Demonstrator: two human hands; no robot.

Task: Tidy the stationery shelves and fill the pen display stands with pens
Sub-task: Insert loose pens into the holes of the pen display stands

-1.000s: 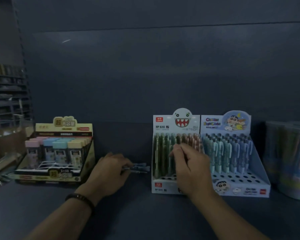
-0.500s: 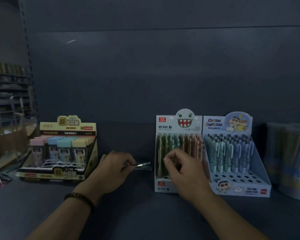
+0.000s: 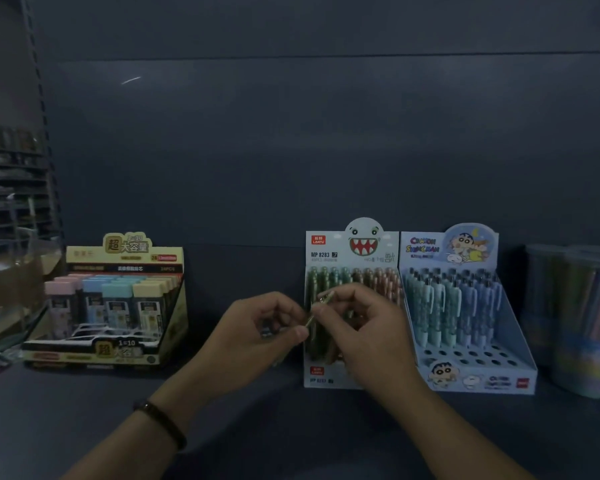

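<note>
Registers a shift over the last half second: left hand lifted and carried rightward to meet the right hand, with a single pen now raised between them where a bundle pointed sideways before.

Head view, dim light. Finds both hands together, just in front of the monster-face display stand on the dark shelf. Describes the pen as thin and pale gold-green, tilted with its upper end to the right. Notes right thumb and forefinger pinching it near the top, left fingertips pinching its lower end. Cannot confirm further pens in the left palm; shows only a blurred glint there. Records green pens and pinkish-brown pens upright in that stand's rear rows. Places the cartoon-boy stand touching it on the right, with teal and blue pens at the back and rows of round holes in front. Lists a yellow refill box with pastel-capped cases well to the left, clear tubs at far right, and a dark bracelet on the left wrist.
</note>
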